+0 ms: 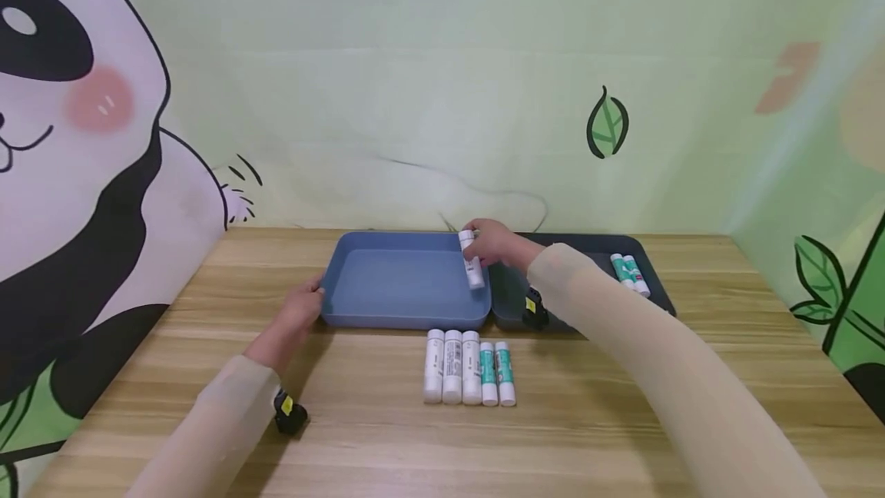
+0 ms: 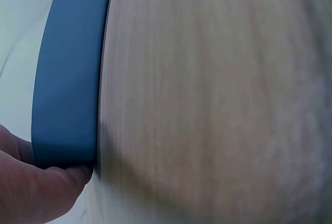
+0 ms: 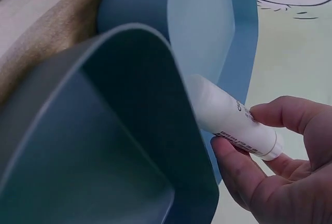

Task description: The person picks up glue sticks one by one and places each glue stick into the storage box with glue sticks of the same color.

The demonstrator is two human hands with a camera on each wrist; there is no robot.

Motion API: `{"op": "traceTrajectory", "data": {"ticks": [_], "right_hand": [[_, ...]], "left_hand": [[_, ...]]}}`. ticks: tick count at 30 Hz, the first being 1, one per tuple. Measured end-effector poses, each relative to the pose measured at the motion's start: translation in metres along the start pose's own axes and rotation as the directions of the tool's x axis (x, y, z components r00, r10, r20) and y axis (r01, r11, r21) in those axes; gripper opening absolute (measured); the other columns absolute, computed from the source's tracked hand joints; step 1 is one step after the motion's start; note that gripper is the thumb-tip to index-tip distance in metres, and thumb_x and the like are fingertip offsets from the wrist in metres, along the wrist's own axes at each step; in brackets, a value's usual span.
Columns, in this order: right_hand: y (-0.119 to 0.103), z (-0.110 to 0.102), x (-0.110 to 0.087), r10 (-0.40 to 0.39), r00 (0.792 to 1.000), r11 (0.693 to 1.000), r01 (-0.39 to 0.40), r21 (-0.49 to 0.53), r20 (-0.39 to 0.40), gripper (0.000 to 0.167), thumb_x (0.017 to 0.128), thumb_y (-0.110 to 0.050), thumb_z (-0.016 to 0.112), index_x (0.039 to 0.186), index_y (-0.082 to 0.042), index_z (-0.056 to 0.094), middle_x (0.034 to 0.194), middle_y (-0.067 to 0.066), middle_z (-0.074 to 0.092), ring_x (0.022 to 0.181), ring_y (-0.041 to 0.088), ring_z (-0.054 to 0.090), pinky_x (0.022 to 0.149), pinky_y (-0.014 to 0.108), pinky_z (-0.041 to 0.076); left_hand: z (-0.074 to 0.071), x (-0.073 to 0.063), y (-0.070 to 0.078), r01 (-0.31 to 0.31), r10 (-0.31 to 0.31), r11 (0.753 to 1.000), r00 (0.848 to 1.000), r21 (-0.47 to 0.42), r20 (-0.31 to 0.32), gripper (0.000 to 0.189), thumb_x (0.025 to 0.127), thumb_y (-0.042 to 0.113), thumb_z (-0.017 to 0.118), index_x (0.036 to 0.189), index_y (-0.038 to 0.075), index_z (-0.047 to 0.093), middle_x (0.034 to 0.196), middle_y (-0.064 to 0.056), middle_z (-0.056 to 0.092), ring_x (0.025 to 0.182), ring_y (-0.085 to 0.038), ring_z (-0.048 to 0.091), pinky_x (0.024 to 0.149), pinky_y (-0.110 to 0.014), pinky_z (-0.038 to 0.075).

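My right hand (image 1: 492,243) holds a large white glue stick (image 1: 474,271) between thumb and fingers, tilted over the right end of the blue tray (image 1: 394,287). In the right wrist view, the lower part of that glue stick (image 3: 223,115) slants past the tray walls, with dark print on its side. My left hand (image 1: 304,304) grips the blue tray's left edge, its fingertips around the corner in the left wrist view. In front of the trays lies a row of glue sticks: three large white ones (image 1: 452,367) and two smaller green-and-white ones (image 1: 496,373).
A dark tray (image 1: 512,310) stands right against the blue one, partly hidden by my right forearm. Two green-and-white glue sticks (image 1: 629,275) lie at its right end. Behind the wooden table (image 1: 359,436) hangs a printed backdrop with a panda and leaves.
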State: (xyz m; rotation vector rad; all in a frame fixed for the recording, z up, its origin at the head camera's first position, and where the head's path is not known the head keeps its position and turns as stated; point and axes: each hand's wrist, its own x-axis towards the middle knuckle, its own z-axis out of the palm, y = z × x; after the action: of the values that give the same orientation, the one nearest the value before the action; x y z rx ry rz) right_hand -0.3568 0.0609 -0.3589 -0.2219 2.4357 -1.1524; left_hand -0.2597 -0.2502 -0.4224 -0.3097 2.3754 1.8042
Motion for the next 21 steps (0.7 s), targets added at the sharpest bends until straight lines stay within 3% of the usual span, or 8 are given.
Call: {"op": "traceTrajectory", "data": {"ticks": [4,12,17,21], "right_hand": [[0.001,0.003,0.0,-0.015,1.0,0.996,0.013,-0.083,-0.022,0.062,0.092,0.001,0.064,0.15,0.002,0.043,0.136,0.027,0.057,0.094,0.022,0.06,0.071,0.025,0.057],[0.003,0.009,0.0,-0.028,0.999,0.985,0.021,-0.174,-0.041,0.059,0.09,0.0,0.066,0.146,0.003,0.047,0.136,0.025,0.058,0.101,0.025,0.06,0.079,0.031,0.063],[0.003,0.013,0.003,-0.027,0.998,0.979,0.015,-0.201,-0.054,0.058,0.09,0.0,0.067,0.144,0.003,0.048,0.134,0.025,0.059,0.099,0.024,0.061,0.074,0.028,0.061],[0.003,0.015,0.007,-0.049,0.997,0.95,0.029,-0.311,-0.056,0.059,0.089,-0.003,0.066,0.145,0.004,0.049,0.131,0.023,0.062,0.088,0.019,0.06,0.068,0.024,0.057]], "left_hand": [[-0.001,-0.001,0.0,-0.001,0.001,1.0,1.0,0.009,0.004,0.055,0.107,0.001,0.021,0.159,-0.009,0.007,0.169,-0.03,0.004,0.16,-0.041,0.002,0.134,-0.05,0.007],[0.0,0.001,-0.002,0.008,-0.008,1.0,1.0,0.024,0.004,0.054,0.108,0.002,0.02,0.159,-0.01,0.009,0.168,-0.031,0.009,0.16,-0.041,0.006,0.133,-0.05,0.01],[0.0,-0.001,-0.002,0.032,-0.032,0.999,0.999,0.033,-0.006,0.055,0.108,0.003,0.022,0.161,-0.006,0.01,0.169,-0.029,0.006,0.16,-0.041,0.006,0.133,-0.051,0.01],[-0.001,-0.001,-0.001,0.023,-0.023,0.999,1.0,0.027,-0.004,0.055,0.108,0.004,0.022,0.161,-0.005,0.009,0.169,-0.029,0.005,0.16,-0.042,0.004,0.133,-0.051,0.009]]}}
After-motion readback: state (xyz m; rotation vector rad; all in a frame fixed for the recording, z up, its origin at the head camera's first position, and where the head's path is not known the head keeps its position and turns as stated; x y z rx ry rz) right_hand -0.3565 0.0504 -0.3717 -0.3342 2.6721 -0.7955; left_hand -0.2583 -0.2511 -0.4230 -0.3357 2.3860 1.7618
